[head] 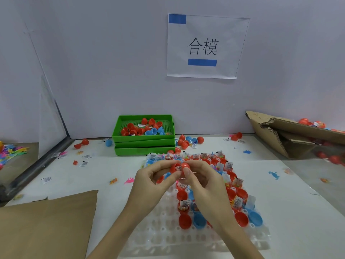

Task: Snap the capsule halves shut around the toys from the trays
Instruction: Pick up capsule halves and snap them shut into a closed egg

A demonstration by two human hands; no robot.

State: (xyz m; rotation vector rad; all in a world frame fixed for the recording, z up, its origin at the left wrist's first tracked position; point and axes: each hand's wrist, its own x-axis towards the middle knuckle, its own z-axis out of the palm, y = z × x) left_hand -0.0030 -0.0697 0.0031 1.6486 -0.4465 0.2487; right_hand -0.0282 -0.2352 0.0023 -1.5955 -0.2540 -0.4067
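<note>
- The step in hand looked like the closing itself: both hands were raised just above the far part of the clear plastic tray (196, 238), bringing two red capsule halves (180, 166) together.
- The left hand (149, 176) curled its fingers and thumb around the left half, pinching it from the side.
- The right hand (200, 177) gripped the right half, its thumb pressed against the near face of the shell.
- A small white paper slip (178, 168) showed in the seam between the halves, so the capsule did not appear fully snapped; whether a toy sat inside could not be seen.
- On the clear plastic tray below the hands, open red and blue halves (240, 218) stood in their sockets, many holding small toys and slips; the near rows of the tray held nothing visible.
- Just beyond the tray's far edge stood a stack of green trays (143, 144), the top one holding loose red and blue halves.
- Beyond the tray to its right, a torn cardboard box (291, 131) leaned with finished red capsules behind it; a brown cardboard sheet (46, 227) lay to the tray's near left.
- Small plastic dinosaurs (274, 174) lay scattered on the white table around the tray.
- The next move, as I judge it, called for tucking the slip inside, aligning the rims squarely and squeezing the halves together until they caught, without pinching the paper in the seam.
</note>
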